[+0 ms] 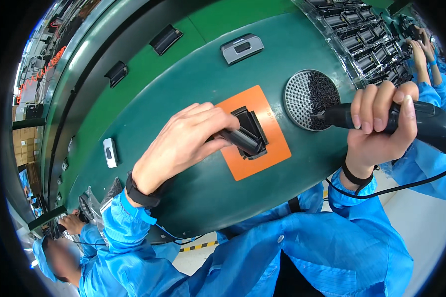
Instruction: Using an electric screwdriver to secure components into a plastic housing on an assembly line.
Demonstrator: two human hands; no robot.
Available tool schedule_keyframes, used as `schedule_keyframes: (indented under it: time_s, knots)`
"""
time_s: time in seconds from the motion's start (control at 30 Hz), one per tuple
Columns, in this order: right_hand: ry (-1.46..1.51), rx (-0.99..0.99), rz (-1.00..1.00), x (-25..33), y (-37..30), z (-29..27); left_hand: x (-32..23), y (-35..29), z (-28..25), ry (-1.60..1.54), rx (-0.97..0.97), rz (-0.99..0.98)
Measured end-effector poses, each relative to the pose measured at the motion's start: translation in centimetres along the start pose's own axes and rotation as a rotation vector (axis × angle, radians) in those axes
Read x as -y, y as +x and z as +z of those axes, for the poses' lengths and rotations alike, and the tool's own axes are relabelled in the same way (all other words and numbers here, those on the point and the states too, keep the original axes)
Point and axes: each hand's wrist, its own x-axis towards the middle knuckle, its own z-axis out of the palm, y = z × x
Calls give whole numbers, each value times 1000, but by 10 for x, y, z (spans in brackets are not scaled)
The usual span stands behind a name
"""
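Note:
My left hand (183, 138) pinches a black curved plastic part (245, 140) between thumb and fingers. That part lies at a slant over the black holder (256, 123) set in the middle of an orange square plate (275, 153); whether it is seated there, I cannot tell. On the right, my right hand (381, 126) is wrapped round a black electric screwdriver (428, 121) with a cable. Its tip points left over a round dimpled screw tray (295, 101), close to or touching the small black screws (324, 91) in its right half.
Clear blister trays of black parts (364, 42) lie at the far right. A grey-and-black device (242, 48) sits beyond the orange plate, another (110, 152) at left. Black housings (166, 39) rest on the green belt. Co-workers (59, 257) sit at both sides.

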Motion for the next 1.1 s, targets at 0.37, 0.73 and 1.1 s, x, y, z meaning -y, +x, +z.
schedule_keyframes:
  time_s: [0.37,0.73,1.1]
  knots:
    - [-53,196,-21,0,24,-15,-10,14,-7,446,154,312]
    - [-136,338,96,-10,42,8,-54,-9,23,617,163,38]
    - [-130,-77,124,-55,41,42,-61,-20,54,421,47,-256]
